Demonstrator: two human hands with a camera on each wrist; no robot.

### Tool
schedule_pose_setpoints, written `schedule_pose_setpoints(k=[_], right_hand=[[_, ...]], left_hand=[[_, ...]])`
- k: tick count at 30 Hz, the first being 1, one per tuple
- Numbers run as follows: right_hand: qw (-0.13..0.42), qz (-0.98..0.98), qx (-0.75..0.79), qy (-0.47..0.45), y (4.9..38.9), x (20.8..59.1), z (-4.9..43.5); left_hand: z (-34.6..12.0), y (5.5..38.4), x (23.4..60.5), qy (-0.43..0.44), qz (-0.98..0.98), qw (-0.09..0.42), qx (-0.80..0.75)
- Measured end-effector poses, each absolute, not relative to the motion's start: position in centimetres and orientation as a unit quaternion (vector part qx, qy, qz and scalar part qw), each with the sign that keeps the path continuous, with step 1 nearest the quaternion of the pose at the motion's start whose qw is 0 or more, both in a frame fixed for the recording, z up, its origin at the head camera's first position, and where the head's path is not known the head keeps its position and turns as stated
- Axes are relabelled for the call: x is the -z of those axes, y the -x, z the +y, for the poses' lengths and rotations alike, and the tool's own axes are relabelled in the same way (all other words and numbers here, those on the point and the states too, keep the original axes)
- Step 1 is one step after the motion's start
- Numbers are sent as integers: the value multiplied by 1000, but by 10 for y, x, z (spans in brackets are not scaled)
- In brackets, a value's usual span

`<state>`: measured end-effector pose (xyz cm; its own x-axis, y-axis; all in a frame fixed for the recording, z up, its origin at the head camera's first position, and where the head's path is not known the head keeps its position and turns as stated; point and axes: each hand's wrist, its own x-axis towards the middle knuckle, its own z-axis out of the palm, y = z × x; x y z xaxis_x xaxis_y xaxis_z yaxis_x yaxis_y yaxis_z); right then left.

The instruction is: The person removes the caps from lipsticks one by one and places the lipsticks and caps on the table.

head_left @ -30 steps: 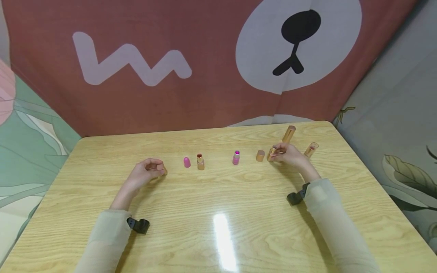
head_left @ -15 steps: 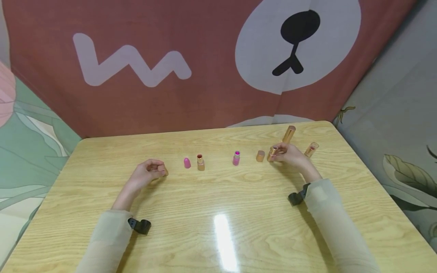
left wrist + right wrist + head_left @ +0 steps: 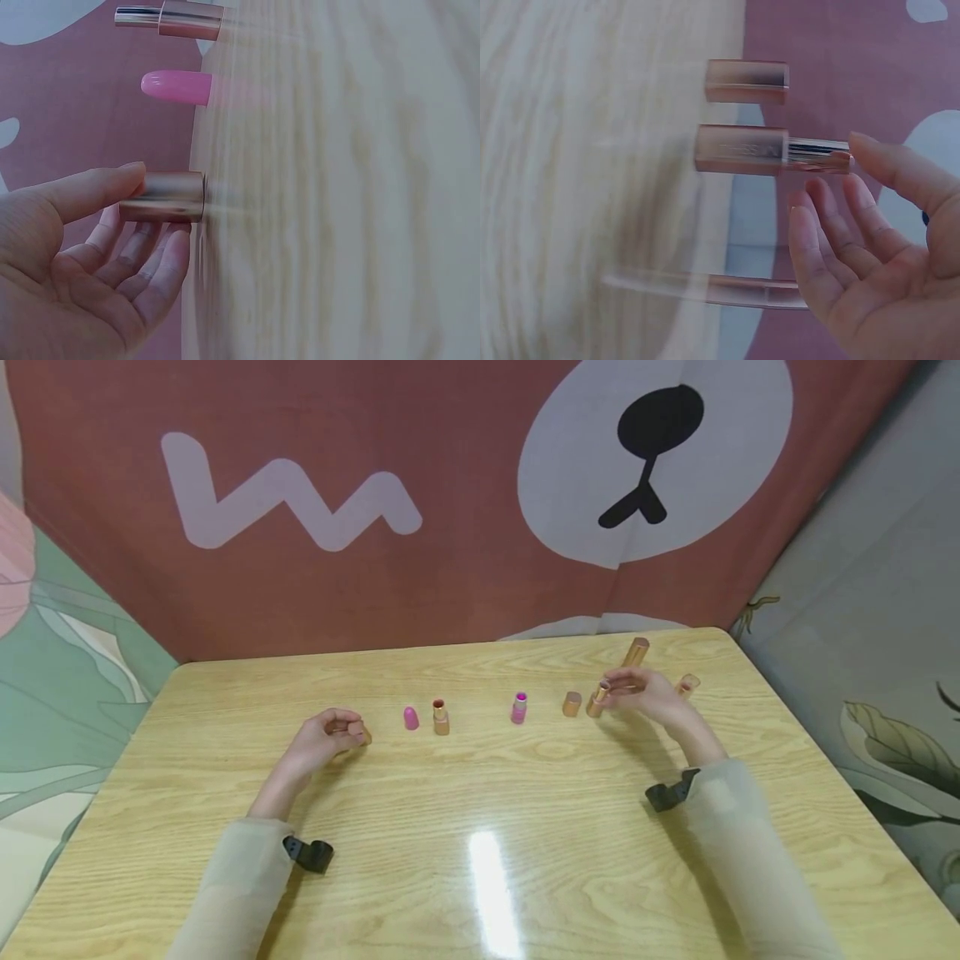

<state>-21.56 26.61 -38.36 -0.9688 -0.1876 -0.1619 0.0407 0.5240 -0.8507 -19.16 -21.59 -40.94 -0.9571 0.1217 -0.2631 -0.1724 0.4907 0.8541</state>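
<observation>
Thumb and fingertips of my left hand (image 3: 321, 742) pinch a rose-gold lipstick cap (image 3: 169, 196), which stands upright at the table surface. Right of it are a pink bullet-shaped cap (image 3: 411, 718) and an uncapped gold lipstick (image 3: 441, 721). Another uncapped rose-gold lipstick (image 3: 742, 150) stands upright at the right. My right hand (image 3: 643, 695) is beside its metal neck, the thumb tip at the top end and the other fingers spread loosely below, not wrapped round it. A short rose-gold cap (image 3: 572, 704) stands just left of that lipstick.
An uncapped magenta lipstick (image 3: 519, 708) stands mid-table. Behind the right hand is a tall rose-gold tube (image 3: 636, 652), and a clear-topped tube (image 3: 686, 686) is partly hidden by it. A red-brown cloth (image 3: 465, 593) hangs behind the wooden table (image 3: 420, 860).
My right hand has loosened from the lipstick and shifted slightly up and right, its fingers spreading; the lipstick stays standing. The left hand keeps its hold on the cap, almost unmoved.
</observation>
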Motion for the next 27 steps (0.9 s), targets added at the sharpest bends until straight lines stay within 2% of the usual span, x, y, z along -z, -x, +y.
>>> schedule_pose_setpoints(k=[5,17,21,27], right_hand=[[96,870,483,29,211,373,269],[-12,856,516,-6,201,355,292],[-34,836,547,-20,200,354,305],[-97,811,575,-47,201,356,319]], left_hand=[[-215,191,410,11,851,142,-505],[-212,192,409,13,858,144,-492],[-212,193,409,9,856,145,-496],[-215,194,410,2,855,140,-499]])
